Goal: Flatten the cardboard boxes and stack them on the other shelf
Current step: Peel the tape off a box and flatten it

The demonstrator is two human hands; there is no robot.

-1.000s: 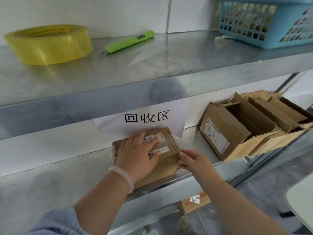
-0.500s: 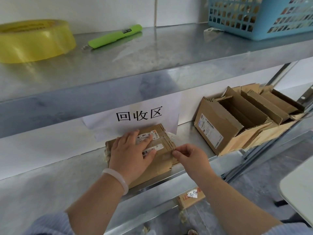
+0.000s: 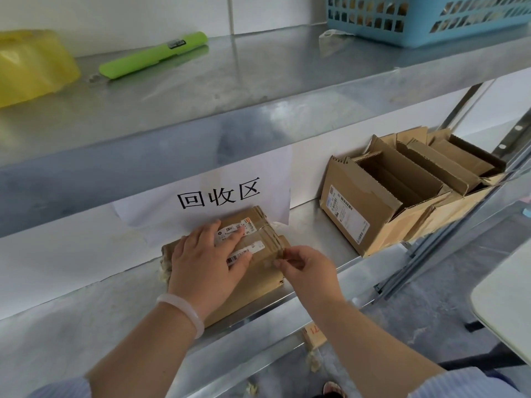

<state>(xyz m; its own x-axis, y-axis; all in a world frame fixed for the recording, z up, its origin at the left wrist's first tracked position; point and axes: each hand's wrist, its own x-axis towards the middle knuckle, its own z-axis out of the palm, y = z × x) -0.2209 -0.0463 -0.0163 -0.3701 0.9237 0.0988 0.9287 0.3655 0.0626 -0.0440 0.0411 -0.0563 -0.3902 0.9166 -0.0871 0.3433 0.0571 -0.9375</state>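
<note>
Flat box and open boxes on my grey metal lower shelf (image 3: 311,222).
The squashed brown cardboard box (image 3: 260,282), white barcode labels on top, lies flat at frame centre. At right, a row of brown open-topped cardboard boxes (image 3: 373,208) stands tilted, flaps up.

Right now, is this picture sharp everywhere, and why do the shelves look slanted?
Head view: the yellow tape roll at the left edge is smeared, while the paper sign and the cardboard box under the left hand read sharp; head view, the steel upper shelf carries soft glare, and its front edge slants, likely the tilted wide-angle camera.
</note>
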